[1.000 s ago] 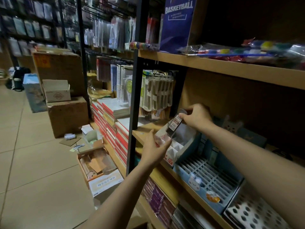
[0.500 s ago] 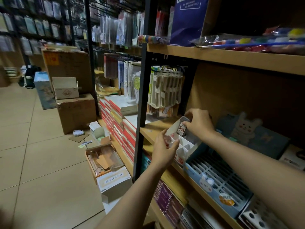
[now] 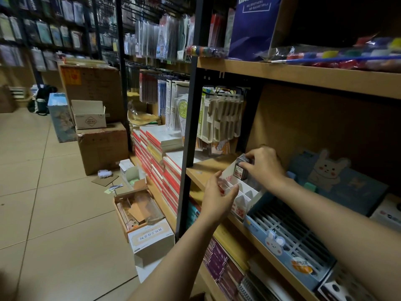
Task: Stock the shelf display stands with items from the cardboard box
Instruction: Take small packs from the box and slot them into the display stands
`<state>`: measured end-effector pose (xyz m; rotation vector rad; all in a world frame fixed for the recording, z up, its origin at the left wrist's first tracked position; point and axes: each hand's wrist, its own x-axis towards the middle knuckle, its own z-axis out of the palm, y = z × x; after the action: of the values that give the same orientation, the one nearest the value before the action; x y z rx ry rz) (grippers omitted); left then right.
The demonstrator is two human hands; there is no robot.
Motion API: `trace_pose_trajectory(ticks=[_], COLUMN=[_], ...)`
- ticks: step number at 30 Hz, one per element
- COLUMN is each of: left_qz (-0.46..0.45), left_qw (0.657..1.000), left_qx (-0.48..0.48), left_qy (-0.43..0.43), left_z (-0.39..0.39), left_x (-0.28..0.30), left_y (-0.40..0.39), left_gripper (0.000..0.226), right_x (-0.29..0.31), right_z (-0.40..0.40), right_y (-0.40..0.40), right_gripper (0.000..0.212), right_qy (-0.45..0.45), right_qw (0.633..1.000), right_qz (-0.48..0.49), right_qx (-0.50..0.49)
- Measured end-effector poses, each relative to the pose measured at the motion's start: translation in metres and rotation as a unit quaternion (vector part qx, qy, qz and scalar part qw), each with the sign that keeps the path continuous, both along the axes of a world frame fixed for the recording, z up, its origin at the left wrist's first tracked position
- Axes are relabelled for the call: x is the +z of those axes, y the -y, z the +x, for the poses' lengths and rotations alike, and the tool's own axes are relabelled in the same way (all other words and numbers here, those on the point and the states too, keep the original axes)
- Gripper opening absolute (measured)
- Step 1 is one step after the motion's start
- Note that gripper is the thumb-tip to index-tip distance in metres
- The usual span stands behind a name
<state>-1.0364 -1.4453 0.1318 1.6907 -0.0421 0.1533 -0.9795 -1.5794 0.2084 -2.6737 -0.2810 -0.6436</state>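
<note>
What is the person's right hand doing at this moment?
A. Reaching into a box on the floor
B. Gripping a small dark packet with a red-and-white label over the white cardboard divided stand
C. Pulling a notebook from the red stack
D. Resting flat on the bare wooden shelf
B: the right hand has its fingers curled round the small dark packet with a red-and-white label, held at the back of the white cardboard divided stand.

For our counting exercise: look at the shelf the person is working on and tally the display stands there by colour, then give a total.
White divided stand, steadied by the left hand: 1
Blue slotted stand with a bunny: 1
White stand with round holes, partly cut off: 1
Total: 3
</note>
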Motion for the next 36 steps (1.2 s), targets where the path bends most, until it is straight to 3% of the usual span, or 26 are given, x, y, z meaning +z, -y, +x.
trace_pose_trajectory(ticks=[4, 7, 9, 12, 17, 19, 21, 23, 25, 28, 32, 36], left_qz=[0.000, 0.012, 0.024, 0.061, 0.026, 0.019, 0.039, 0.075, 0.077, 0.082, 0.121, 0.158], left_qw=[1.000, 1.000, 0.999, 0.996, 0.995, 0.996, 0.991, 0.980, 0.962, 0.934, 0.911, 0.899], left_qx=[-0.001, -0.009, -0.024, -0.029, 0.036, 0.085, 0.122, 0.136, 0.146, 0.177, 0.171, 0.138], left_qy=[0.000, -0.002, 0.014, 0.062, 0.085, 0.023, -0.045, -0.128, -0.216, -0.300, -0.356, -0.385], left_z=[0.002, -0.001, -0.010, -0.041, -0.125, -0.162, -0.199, -0.238, -0.275, -0.313, -0.329, -0.330], left_x=[-0.001, 0.002, 0.003, -0.006, -0.063, -0.097, -0.134, -0.175, -0.215, -0.266, -0.313, -0.350], left_y=[0.001, 0.001, -0.001, -0.009, -0.030, -0.042, -0.053, -0.062, -0.070, -0.077, -0.072, -0.063], left_gripper=[0.072, 0.076, 0.080, 0.080, 0.024, 0.010, 0.008, 0.008, 0.013, 0.021, 0.011, 0.040], right_x=[-0.004, -0.001, 0.001, -0.009, -0.055, -0.089, -0.129, -0.171, -0.208, -0.255, -0.293, -0.321], right_z=[0.004, -0.001, -0.013, -0.055, -0.165, -0.202, -0.233, -0.257, -0.279, -0.302, -0.314, -0.313], right_y=[-0.003, -0.003, -0.003, -0.006, -0.028, -0.041, -0.049, -0.048, -0.038, -0.024, -0.021, -0.019], right_gripper=[0.026, 0.037, 0.046, 0.043, 0.019, 0.015, 0.025, 0.042, 0.052, 0.064, 0.074, 0.085], right_qy=[-0.004, -0.022, -0.028, -0.010, 0.098, 0.039, -0.102, -0.249, -0.340, -0.375, -0.355, -0.347], right_qw=[1.000, 0.999, 0.999, 0.997, 0.976, 0.980, 0.981, 0.959, 0.934, 0.922, 0.926, 0.929], right_qz=[-0.003, -0.010, 0.016, 0.082, 0.152, 0.127, 0.063, -0.029, -0.070, -0.093, -0.128, -0.125], right_qx=[-0.017, -0.022, -0.025, -0.008, 0.125, 0.149, 0.152, 0.129, 0.083, 0.035, 0.016, -0.019])
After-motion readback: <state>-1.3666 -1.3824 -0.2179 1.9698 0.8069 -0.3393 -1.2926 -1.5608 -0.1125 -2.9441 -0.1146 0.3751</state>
